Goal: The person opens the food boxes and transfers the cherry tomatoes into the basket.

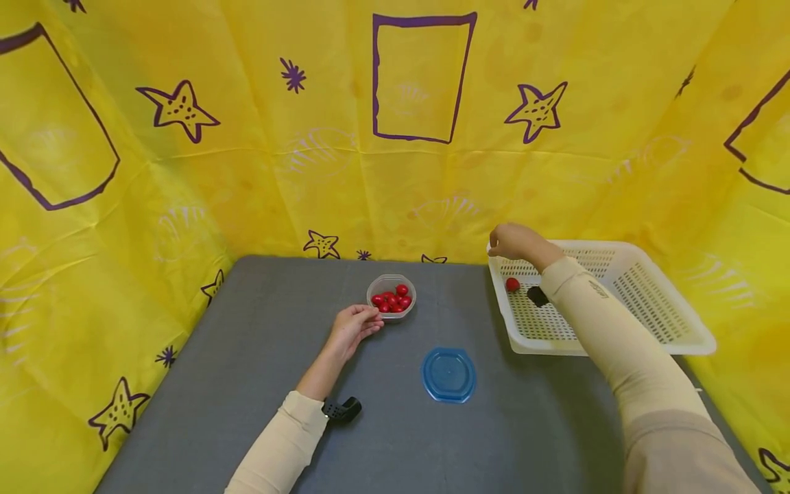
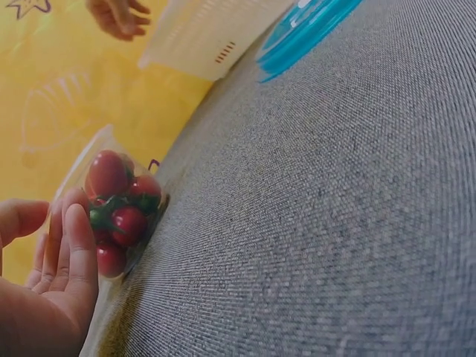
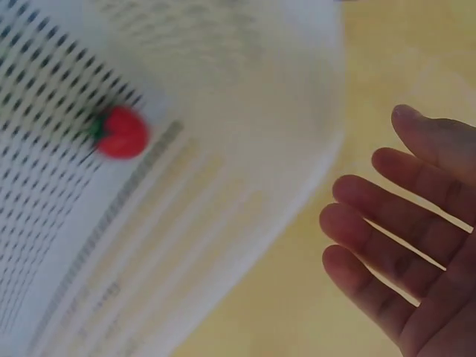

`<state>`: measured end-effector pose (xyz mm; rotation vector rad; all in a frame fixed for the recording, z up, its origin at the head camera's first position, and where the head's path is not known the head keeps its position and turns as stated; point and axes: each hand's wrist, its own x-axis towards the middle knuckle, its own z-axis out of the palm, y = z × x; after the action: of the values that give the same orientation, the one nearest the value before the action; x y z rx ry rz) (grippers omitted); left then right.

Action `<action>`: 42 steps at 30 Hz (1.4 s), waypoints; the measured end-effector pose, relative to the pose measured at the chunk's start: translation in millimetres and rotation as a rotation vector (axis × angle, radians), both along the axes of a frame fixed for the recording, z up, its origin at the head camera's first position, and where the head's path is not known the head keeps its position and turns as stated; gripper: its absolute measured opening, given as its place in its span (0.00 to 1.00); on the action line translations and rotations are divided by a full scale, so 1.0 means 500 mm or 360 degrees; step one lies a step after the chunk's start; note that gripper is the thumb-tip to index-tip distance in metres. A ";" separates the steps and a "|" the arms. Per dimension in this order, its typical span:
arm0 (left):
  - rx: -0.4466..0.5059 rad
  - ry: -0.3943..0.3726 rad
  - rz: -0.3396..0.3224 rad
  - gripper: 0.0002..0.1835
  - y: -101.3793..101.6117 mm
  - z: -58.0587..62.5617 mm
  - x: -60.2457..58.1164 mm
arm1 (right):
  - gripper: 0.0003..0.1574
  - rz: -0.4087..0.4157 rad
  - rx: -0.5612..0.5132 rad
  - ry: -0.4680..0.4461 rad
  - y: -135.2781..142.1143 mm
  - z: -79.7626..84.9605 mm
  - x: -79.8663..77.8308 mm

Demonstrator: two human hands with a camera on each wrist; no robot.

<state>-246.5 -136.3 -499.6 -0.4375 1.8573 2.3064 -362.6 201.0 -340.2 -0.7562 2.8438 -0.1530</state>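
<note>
While the left hand point(image 1: 354, 329) sits at the near side of a clear tub point(image 1: 398, 316), its fingers look relaxed and only lightly bent, with fingertips touching the plastic near the rim; thumb and fingers stand apart. Tub stands upright on the grey table point(image 1: 395, 439), left of centre from the basket, and holds a cluster of small red tomatoes point(image 1: 389, 300). Left wrist view shows them through the wall, green stalks among them (the exact count is hidden by overlap).

Right hand point(image 1: 520, 241): raised at the far left corner of a white perforated basket point(image 1: 611, 347). Seen from the right wrist, its fingers are extended and slightly spread, thumb apart from them, palm bare; I log it as open. Basket wall lies close by but apart from the fingertips in that view.

Inside the basket, one loose tomato point(image 3: 125, 132) lies on the slotted floor, near a side wall, green calyx turned to one side.

Blue lid point(image 1: 449, 374) lies flat on the table, nearer the person than the tub and between the two arms. Both sleeves point(image 1: 617, 343) are pale beige. Yellow cloth point(image 1: 247, 171) with purple-outlined starfish hangs behind the table and along both sides.
</note>
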 end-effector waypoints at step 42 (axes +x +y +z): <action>0.0010 -0.0019 0.0022 0.09 0.009 0.000 -0.001 | 0.16 0.0413 0.0041 0.0119 -0.308 -0.091 0.052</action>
<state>-247.2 -132.0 -499.7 -0.4635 1.8468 2.3130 -336.4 47.2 -385.9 -1.1370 2.7759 -0.0509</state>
